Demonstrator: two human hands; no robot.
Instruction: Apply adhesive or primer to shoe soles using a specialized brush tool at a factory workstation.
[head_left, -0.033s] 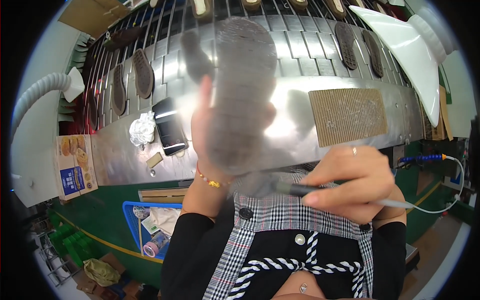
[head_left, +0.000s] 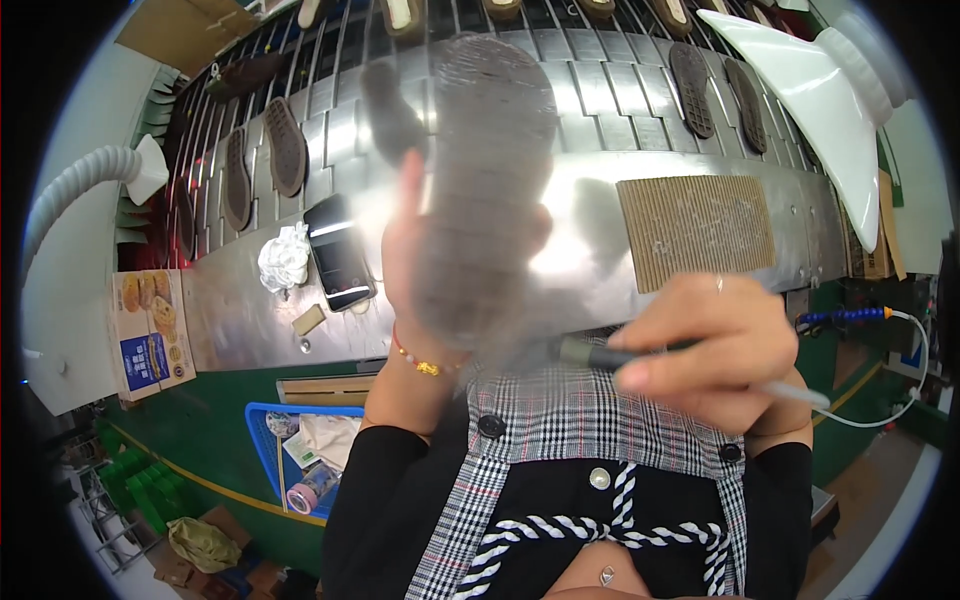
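Note:
My left hand [head_left: 402, 245] is closed round a dark shoe sole [head_left: 492, 110], held up over the metal table with its toe end away from me. The sole looks wet or glossy at the far end, and its near half is blurred. Most of my left fingers are hidden behind it. In my right hand [head_left: 712, 335], thumb and fingers pinch the slim dark handle of a brush [head_left: 590, 354]. Its bristle end, smeared by motion, lies close to the sole's near end; I cannot tell whether they touch.
More soles [head_left: 287, 147] lie on the slatted metal conveyor [head_left: 630, 85]. A phone [head_left: 340, 260], crumpled white tissue [head_left: 285, 257] and a corrugated cardboard piece [head_left: 697, 232] are on the metal table [head_left: 225, 320]. White hoods [head_left: 820, 110] flank it. A blue basket [head_left: 262, 440] stands lower left.
My right hand has shifted slightly up and to the right with the brush, whose bristle end is more smeared. My left hand and the sole have barely moved.

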